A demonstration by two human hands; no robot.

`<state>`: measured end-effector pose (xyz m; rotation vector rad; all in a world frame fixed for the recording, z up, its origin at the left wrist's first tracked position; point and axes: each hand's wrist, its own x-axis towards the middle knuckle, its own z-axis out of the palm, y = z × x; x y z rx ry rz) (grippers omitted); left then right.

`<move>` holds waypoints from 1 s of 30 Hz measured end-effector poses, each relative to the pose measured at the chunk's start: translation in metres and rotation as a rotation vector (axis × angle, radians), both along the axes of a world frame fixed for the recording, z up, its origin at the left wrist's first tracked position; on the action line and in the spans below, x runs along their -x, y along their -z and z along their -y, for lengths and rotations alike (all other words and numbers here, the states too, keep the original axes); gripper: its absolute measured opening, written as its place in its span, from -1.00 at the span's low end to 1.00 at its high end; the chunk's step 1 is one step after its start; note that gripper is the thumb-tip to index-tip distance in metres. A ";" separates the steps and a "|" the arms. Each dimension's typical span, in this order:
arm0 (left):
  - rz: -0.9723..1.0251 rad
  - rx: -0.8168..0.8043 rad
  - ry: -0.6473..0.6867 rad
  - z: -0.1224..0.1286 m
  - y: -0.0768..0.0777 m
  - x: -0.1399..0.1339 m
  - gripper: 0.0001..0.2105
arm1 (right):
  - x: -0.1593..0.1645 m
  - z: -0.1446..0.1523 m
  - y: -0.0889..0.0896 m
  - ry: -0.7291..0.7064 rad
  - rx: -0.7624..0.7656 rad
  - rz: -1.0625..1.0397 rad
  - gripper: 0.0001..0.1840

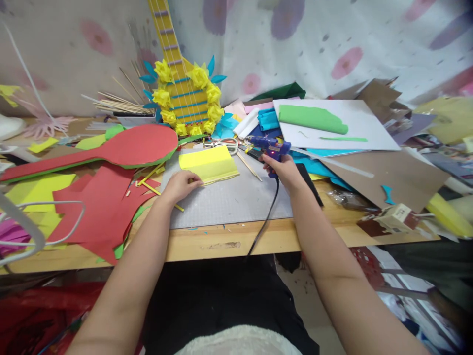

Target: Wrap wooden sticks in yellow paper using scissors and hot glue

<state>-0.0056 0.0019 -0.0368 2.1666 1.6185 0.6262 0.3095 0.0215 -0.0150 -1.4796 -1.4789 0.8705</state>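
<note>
A blue glue gun (271, 147) with a small red light is gripped in my right hand (279, 167), its nozzle pointing left. From its handle a black cord (269, 213) runs down over the table's front edge. My left hand (182, 185) pinches the near left corner of a folded yellow sheet of paper (210, 165), which lies on a grey cutting mat (229, 204). Between the sheet and the glue gun lies a pale wooden stick (250, 166). White-handled scissors (229, 144) rest just behind the sheet.
Behind the mat stands a yellow paper guitar (188, 101) trimmed with yellow flowers. At left, a red guitar-shaped cutout (138, 145) lies over red paper (98, 209). A white board (369, 130) with rolled green paper (312, 118) and brown cardboard (391, 177) lie at right.
</note>
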 end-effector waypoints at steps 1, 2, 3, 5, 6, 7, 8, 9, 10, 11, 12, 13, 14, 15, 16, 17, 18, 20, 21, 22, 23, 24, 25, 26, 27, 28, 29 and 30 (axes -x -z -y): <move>0.037 -0.015 -0.032 -0.001 -0.001 0.002 -0.78 | 0.003 0.006 -0.005 -0.118 0.012 -0.047 -0.53; 0.076 -0.036 -0.081 -0.002 -0.001 0.005 -0.77 | 0.008 0.012 -0.010 -0.219 0.041 -0.053 -0.54; 0.114 -0.053 -0.140 -0.003 -0.001 0.008 -0.77 | 0.014 0.018 -0.013 -0.302 0.086 -0.027 -0.55; 0.169 -0.056 -0.213 -0.005 0.000 0.016 -0.81 | 0.029 0.027 -0.018 -0.378 0.157 0.081 -0.53; 0.182 -0.053 -0.221 -0.006 0.001 0.019 -0.82 | 0.038 0.029 -0.019 -0.405 0.193 0.144 -0.52; 0.184 -0.059 -0.218 -0.008 0.003 0.021 -0.81 | 0.047 0.031 -0.020 -0.409 0.224 0.205 -0.50; 0.175 -0.072 -0.207 -0.009 0.004 0.023 -0.80 | 0.055 0.032 -0.020 -0.412 0.247 0.258 -0.48; 0.158 -0.087 -0.192 -0.009 0.006 0.023 -0.78 | 0.063 0.032 -0.021 -0.410 0.259 0.296 -0.46; 0.133 -0.103 -0.178 -0.010 0.007 0.023 -0.76 | 0.071 0.031 -0.022 -0.418 0.260 0.328 -0.45; 0.105 -0.116 -0.170 -0.010 0.008 0.023 -0.75 | 0.077 0.030 -0.022 -0.434 0.251 0.357 -0.45; 0.077 -0.123 -0.170 -0.010 0.009 0.022 -0.74 | 0.083 0.029 -0.023 -0.453 0.235 0.387 -0.45; 0.053 -0.125 -0.180 -0.010 0.010 0.021 -0.73 | 0.088 0.028 -0.024 -0.472 0.217 0.420 -0.47; 0.034 -0.123 -0.194 -0.009 0.010 0.021 -0.73 | 0.092 0.027 -0.025 -0.485 0.201 0.455 -0.48; 0.020 -0.122 -0.211 -0.009 0.010 0.021 -0.72 | 0.095 0.026 -0.025 -0.492 0.188 0.488 -0.49; 0.013 -0.118 -0.223 -0.009 0.010 0.020 -0.72 | 0.098 0.026 -0.026 -0.494 0.179 0.515 -0.50; 0.010 -0.112 -0.230 -0.008 0.010 0.020 -0.71 | 0.100 0.025 -0.026 -0.495 0.175 0.533 -0.50; 0.007 -0.105 -0.232 -0.008 0.010 0.020 -0.70 | 0.102 0.024 -0.026 -0.498 0.173 0.542 -0.51; -0.006 -0.093 -0.231 -0.008 0.010 0.020 -0.69 | 0.104 0.023 -0.026 -0.512 0.166 0.539 -0.52; -0.018 -0.089 -0.229 -0.008 0.011 0.020 -0.68 | 0.104 0.023 -0.026 -0.520 0.164 0.535 -0.53; -0.033 -0.085 -0.228 -0.008 0.011 0.019 -0.67 | 0.105 0.022 -0.026 -0.525 0.163 0.536 -0.54; -0.048 -0.081 -0.226 -0.008 0.011 0.019 -0.67 | 0.106 0.022 -0.026 -0.528 0.163 0.539 -0.55; -0.061 -0.076 -0.225 -0.008 0.011 0.019 -0.67 | 0.106 0.022 -0.026 -0.530 0.164 0.545 -0.54; -0.071 -0.070 -0.224 -0.008 0.012 0.019 -0.66 | 0.107 0.022 -0.026 -0.529 0.165 0.551 -0.54; -0.078 -0.065 -0.222 -0.008 0.012 0.019 -0.66 | 0.108 0.022 -0.026 -0.529 0.168 0.555 -0.53; -0.083 -0.059 -0.221 -0.008 0.012 0.019 -0.66 | 0.108 0.021 -0.026 -0.529 0.169 0.555 -0.53; -0.086 -0.054 -0.218 -0.009 0.012 0.020 -0.66 | 0.109 0.021 -0.026 -0.532 0.170 0.553 -0.52; -0.087 -0.050 -0.216 -0.009 0.013 0.020 -0.66 | 0.110 0.021 -0.026 -0.536 0.171 0.551 -0.52; -0.087 -0.048 -0.216 -0.009 0.013 0.020 -0.66 | 0.110 0.020 -0.026 -0.538 0.172 0.551 -0.52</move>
